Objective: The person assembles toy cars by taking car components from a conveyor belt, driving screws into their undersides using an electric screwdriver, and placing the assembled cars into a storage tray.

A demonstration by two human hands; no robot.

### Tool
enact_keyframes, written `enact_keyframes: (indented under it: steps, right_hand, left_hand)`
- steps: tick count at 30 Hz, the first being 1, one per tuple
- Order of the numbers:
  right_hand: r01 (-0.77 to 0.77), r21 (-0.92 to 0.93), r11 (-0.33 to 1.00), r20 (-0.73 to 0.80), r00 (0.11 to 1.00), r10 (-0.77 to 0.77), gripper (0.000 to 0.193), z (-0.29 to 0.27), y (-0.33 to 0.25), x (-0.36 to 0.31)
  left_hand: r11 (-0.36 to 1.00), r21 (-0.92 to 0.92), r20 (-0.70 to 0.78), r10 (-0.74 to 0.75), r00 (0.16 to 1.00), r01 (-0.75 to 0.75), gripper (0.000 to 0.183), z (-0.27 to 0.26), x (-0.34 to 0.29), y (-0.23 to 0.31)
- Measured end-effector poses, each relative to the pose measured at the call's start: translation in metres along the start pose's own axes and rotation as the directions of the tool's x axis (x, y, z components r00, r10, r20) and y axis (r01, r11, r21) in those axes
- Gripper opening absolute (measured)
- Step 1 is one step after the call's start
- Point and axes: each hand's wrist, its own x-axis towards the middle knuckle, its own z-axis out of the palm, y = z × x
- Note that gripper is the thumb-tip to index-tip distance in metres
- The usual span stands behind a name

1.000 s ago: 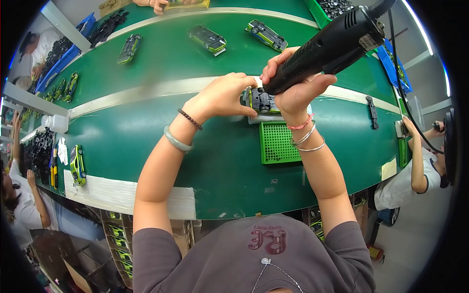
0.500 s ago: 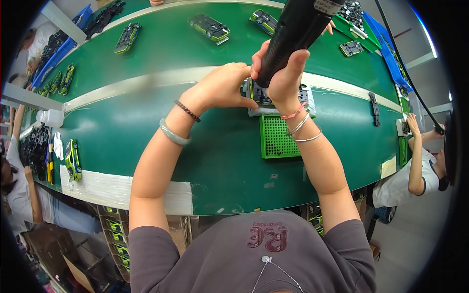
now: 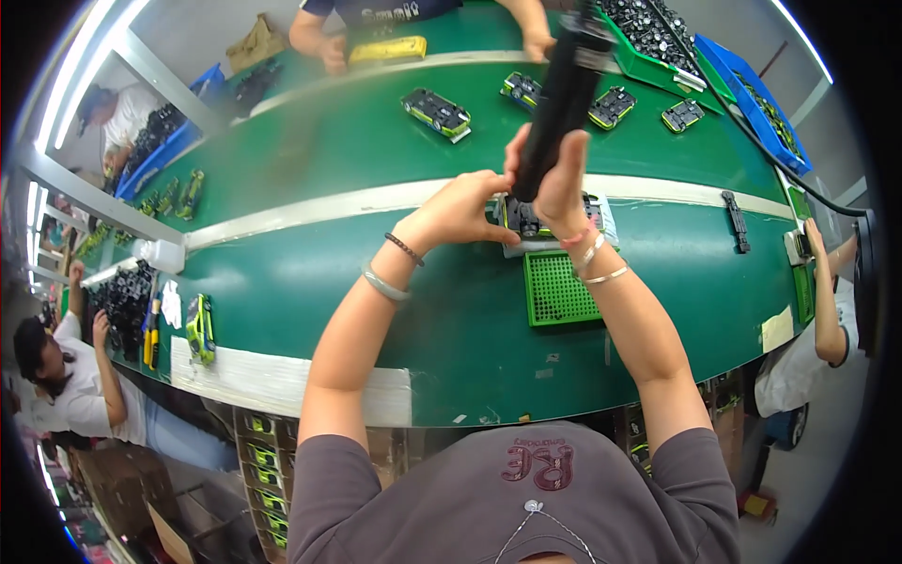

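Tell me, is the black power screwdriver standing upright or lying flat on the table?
Upright. The right hand grips the black screwdriver with its tip down on the toy car, which the left hand steadies.

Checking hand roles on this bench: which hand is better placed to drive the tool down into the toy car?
Right. The right hand grips the black power screwdriver upright over the toy car; the left hand only steadies the car.

The power screwdriver (image 3: 561, 103) is black, and the toy car (image 3: 526, 218) under it is black with lime-green trim. The perforated tray (image 3: 560, 289) is bright green on a dark green worktable (image 3: 310, 282) crossed by a cream stripe (image 3: 310, 209).
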Motion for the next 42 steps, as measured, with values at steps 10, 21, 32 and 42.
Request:
enact_keyframes:
  steps: [10, 21, 32, 42]
  right_hand:
    - [0.102, -0.165, 0.981, -0.203, 0.97, -0.135, 0.093, -0.114, -0.107, -0.067]
    - [-0.001, -0.153, 0.988, -0.365, 0.929, -0.056, 0.088, -0.174, -0.083, -0.112]
    - [-0.017, -0.19, 0.982, -0.368, 0.928, -0.055, 0.087, -0.173, -0.082, -0.114]
    - [-0.034, -0.162, 0.986, -0.356, 0.934, -0.026, 0.087, -0.169, -0.081, -0.116]
  left_hand:
    - [0.732, -0.676, -0.152, -0.252, 0.956, 0.085, 0.048, -0.095, -0.018, 0.011]
    - [0.65, 0.613, -0.066, -0.524, 0.849, 0.449, 0.054, -0.111, -0.025, -0.073]
    - [0.946, 0.321, -0.135, 0.01, 0.991, 0.034, 0.021, -0.053, 0.063, -0.015]
    - [0.827, 0.542, -0.082, -0.126, 0.989, 0.151, 0.032, -0.011, 0.051, -0.041]
